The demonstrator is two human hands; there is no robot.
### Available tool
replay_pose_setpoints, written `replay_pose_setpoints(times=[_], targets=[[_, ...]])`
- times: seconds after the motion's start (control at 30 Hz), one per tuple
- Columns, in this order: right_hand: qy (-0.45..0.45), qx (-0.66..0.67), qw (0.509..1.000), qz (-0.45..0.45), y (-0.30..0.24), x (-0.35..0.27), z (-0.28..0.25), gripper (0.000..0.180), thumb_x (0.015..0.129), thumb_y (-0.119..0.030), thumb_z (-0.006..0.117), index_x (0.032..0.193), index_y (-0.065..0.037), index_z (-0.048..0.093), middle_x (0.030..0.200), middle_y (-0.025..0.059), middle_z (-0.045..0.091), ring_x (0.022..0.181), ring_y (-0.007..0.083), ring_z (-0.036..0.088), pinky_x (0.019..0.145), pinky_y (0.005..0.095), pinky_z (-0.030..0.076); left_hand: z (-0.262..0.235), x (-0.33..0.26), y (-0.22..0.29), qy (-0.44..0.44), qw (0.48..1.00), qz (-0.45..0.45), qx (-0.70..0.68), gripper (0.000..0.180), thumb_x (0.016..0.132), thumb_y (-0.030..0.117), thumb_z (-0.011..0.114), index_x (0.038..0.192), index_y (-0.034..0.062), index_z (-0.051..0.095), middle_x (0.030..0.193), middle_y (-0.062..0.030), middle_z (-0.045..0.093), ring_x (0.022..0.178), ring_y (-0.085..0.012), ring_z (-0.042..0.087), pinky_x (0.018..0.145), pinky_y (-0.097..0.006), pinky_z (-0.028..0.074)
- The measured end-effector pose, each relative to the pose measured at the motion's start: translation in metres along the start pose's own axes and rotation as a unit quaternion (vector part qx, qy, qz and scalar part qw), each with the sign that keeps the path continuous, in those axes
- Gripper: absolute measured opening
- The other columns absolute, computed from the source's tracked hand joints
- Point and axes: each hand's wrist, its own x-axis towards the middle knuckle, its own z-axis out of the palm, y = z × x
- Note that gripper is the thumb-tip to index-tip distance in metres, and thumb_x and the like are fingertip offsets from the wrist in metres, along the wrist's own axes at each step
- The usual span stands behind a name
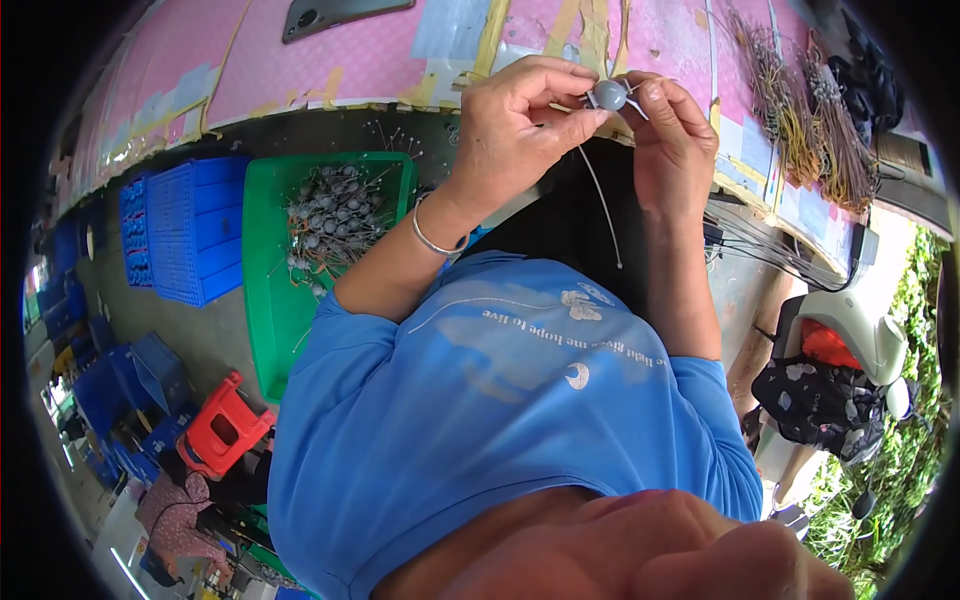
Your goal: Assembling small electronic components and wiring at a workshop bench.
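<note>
Just beyond the front edge of the table, a round grey plastic part point(608, 95) sits between my two hands. My left hand point(522, 125), with a bangle at its wrist, pinches the part's left side between thumb and fingers. My right hand point(675, 140) has thumb and forefinger closed at the part's right side, on what looks like a thin pale wire. A thin white cable point(603, 195) hangs from below the part and ends in a small tip. My fingers hide part of the grey piece.
A phone point(340, 15) lies on the pink, tape-patched table point(300, 55). Wire bundles point(790, 120) lie at the right. At my left stand a green tray point(262, 340) with many similar grey parts point(335, 215), blue crates point(205, 230) and a red stool point(225, 425). A person point(180, 520) is behind.
</note>
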Motion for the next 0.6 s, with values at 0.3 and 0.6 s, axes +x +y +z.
replay_pose_setpoints(times=[0.3,0.6], targets=[[-0.103,-0.074,0.988,0.09,-0.006,-0.004,0.002,0.018,0.092,-0.004,0.062,0.107,0.004,0.067,0.098,0.0144,0.069,0.09,0.0245,0.068,0.087,0.0366,0.054,-0.062,-0.035,0.036,0.027,0.984,-0.176,0.012,0.02,0.079,0.007,0.079,0.095,-0.0015,0.07,0.069,-0.0035,0.067,0.052,-0.007,0.061,0.044,-0.019,0.043],[0.101,-0.732,0.648,-0.185,-0.089,0.043,-0.127,0.034,0.082,-0.025,0.074,0.113,-0.01,0.072,0.098,0.0109,0.073,0.087,0.0226,0.069,0.078,0.035,0.055,-0.257,-0.126,0.093,0.031,0.769,-0.334,0.543,0.055,0.077,0.019,0.079,0.122,-0.0051,0.059,0.107,-0.0172,0.068,0.085,-0.0216,0.069,0.069,-0.032,0.057]])
